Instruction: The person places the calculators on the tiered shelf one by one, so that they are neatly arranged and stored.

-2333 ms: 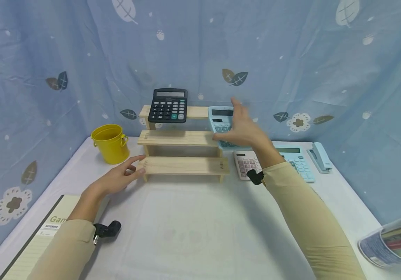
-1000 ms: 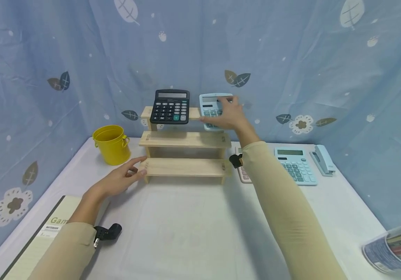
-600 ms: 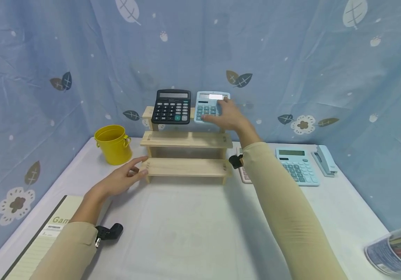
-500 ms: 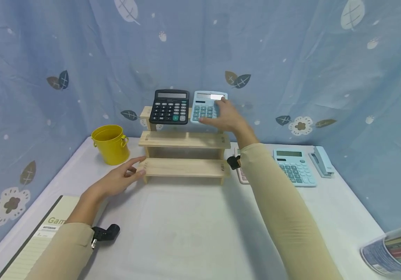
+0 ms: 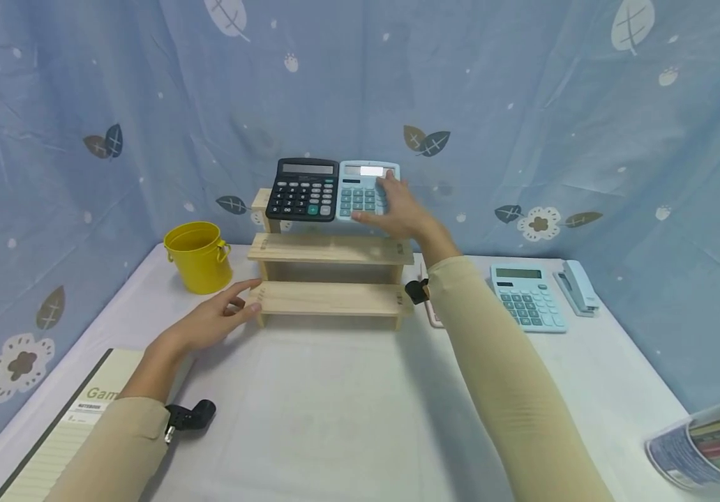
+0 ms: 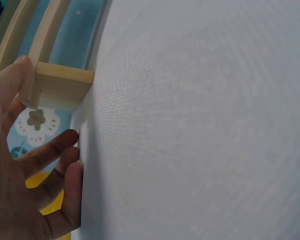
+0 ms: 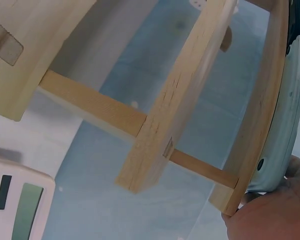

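Note:
A three-step wooden shelf stands at the back of the table. My left hand pinches the left end of its lowest board between thumb and index finger; the other fingers curl loosely beside it in the left wrist view. On the top board rests a black calculator, with a light blue calculator right up against its right side. My right hand grips the light blue calculator by its right part, thumb at the lower edge and fingertips near the display. The right wrist view shows its underside on the top board.
A yellow bucket stands left of the shelf, and a notebook lies front left. To the right are a pink calculator, mostly behind my sleeve, another light blue calculator, a stapler and a pencil cup.
My right hand has brought the light blue calculator up and left onto the top board, then slid it left against the black one. The left hand has stayed on the shelf end.

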